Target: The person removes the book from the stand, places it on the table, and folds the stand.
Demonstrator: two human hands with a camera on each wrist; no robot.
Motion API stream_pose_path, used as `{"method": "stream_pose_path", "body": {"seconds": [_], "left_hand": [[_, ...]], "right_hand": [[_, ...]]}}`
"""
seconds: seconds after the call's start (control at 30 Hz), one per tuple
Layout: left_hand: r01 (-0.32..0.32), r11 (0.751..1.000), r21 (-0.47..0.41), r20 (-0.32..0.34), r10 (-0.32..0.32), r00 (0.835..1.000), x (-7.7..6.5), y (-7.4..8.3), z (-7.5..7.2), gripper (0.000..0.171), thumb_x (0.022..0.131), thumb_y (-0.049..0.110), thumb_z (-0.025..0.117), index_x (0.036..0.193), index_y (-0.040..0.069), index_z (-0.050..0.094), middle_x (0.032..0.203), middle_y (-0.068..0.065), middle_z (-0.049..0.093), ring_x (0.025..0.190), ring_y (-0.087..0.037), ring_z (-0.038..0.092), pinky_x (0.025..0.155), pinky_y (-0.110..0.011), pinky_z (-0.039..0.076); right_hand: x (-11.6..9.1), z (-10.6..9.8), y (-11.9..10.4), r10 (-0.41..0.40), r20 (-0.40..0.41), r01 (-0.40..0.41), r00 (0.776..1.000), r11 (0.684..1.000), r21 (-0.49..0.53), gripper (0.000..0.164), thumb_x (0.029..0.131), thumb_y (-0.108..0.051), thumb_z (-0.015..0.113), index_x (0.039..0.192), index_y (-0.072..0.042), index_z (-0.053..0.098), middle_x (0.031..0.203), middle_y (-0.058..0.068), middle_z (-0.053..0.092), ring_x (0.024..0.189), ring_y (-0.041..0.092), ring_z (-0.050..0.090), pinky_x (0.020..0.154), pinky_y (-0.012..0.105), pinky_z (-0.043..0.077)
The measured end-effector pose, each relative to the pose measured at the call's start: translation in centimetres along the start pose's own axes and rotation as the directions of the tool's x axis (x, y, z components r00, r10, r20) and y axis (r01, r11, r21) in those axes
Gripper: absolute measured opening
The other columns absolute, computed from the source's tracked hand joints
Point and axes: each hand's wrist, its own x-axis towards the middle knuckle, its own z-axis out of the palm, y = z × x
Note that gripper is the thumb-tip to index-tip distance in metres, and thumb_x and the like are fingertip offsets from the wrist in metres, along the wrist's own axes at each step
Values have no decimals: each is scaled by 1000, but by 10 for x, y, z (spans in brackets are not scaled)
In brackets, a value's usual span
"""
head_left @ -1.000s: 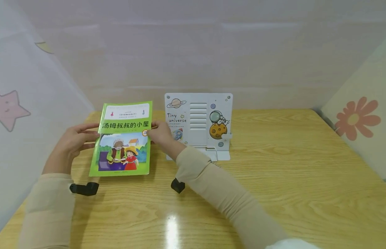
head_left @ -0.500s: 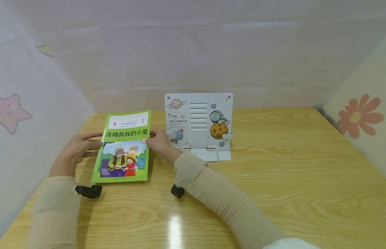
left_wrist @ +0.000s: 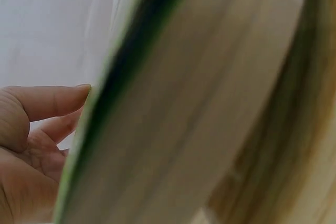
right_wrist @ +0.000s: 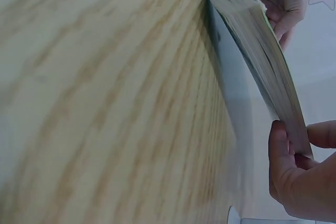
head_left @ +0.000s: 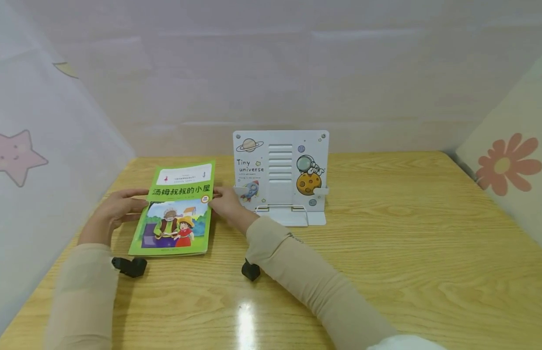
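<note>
A paperback storybook (head_left: 174,223) with a green cover and a picture of two figures tilts low over the left part of the table. My right hand (head_left: 227,204) pinches its right edge; in the right wrist view, thumb and fingers lie on either side of the page block (right_wrist: 268,61). On the spine side is my left hand (head_left: 113,209), its fingers extended to the book's left edge. The left wrist view shows a fingertip (left_wrist: 84,88) right at the green cover edge. Thick pages show from below, slightly fanned.
A white metal book stand (head_left: 279,170) with space drawings stands upright behind and right of the book, with a wire page holder (head_left: 299,209) at its base. Pale cloth walls (head_left: 297,78) close off the back and sides of the wooden table (head_left: 406,243).
Both hands have lowered the book, which now sits lower in the head view and leans back more. The left hand has shifted slightly rightward with it.
</note>
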Motion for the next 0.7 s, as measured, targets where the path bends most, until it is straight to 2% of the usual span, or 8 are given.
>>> {"method": "stream_pose_path", "body": {"seconds": [0.2,0.47,0.7], "left_hand": [[31,999,36,-8,-31,999,5,-3,2,62,85,12,53,136,-1,20,94,-2,53,75,-8,57,73,-30,48],[67,994,92,-18,-65,998,10,-3,7,59,86,13,51,135,0,22,112,-16,47,76,-8,55,73,-30,47],[82,990,111,-8,-81,997,11,-3,10,57,86,11,49,134,-2,22,112,-17,45,75,-8,53,72,-28,47]], "right_hand": [[1,-2,3,26,24,-27,999,1000,3,45,73,14,49,115,-2,54,86,8,57,74,21,56,66,32,49],[4,-6,8,105,54,-103,993,994,-40,56,69,15,45,121,-6,50,92,6,57,75,19,56,64,28,48],[5,-6,11,134,53,-132,990,990,-40,53,71,15,44,120,-4,51,90,7,58,77,18,57,65,28,49]]}}
